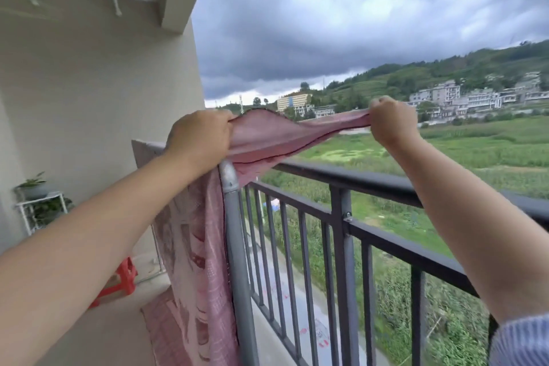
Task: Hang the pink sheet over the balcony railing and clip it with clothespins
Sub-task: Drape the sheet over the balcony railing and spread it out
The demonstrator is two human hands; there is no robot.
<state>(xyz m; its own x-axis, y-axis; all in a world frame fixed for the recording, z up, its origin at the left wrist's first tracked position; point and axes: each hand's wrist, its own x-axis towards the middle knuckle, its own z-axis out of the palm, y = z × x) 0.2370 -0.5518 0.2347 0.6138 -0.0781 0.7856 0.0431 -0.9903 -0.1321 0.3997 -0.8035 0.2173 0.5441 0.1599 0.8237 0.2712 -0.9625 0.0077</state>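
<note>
left hand (199, 140) grips pink sheet (267, 140) edge | right hand (389, 125) grips same edge | sheet stretched between, above railing (386, 184)

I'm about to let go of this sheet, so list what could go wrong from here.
1. Both the left hand and the right hand grip the sheet above the railing. No clothespin is visible on it, so it could slide off and drop outside.
2. The dark clouds suggest rain or gusts.
3. The sheet's lower part seems to reach the floor and may get dirty.
</note>
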